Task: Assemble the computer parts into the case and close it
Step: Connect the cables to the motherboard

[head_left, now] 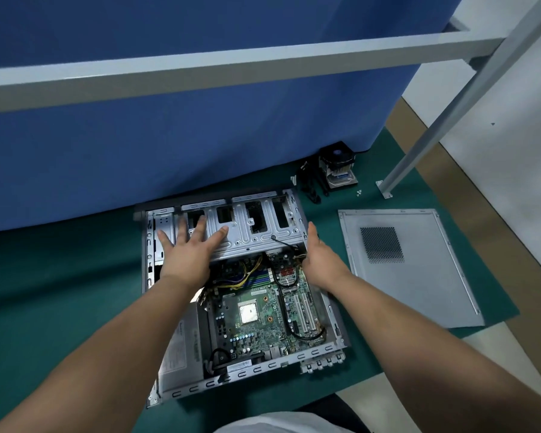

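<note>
With the open computer case [244, 295] on the green mat [75, 276], the left hand [186, 251] lies spread flat on its drive cage [256, 229] while the right hand [320, 257], fingers straight, steadies the cage's right edge — likely stiff, sharp-edged sheet metal best handled by its rims.

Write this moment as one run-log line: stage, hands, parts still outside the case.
stage: drive cage being seated | left hand flat on cage | right hand at cage's right edge | outside: side panel, cooler | case open
</note>
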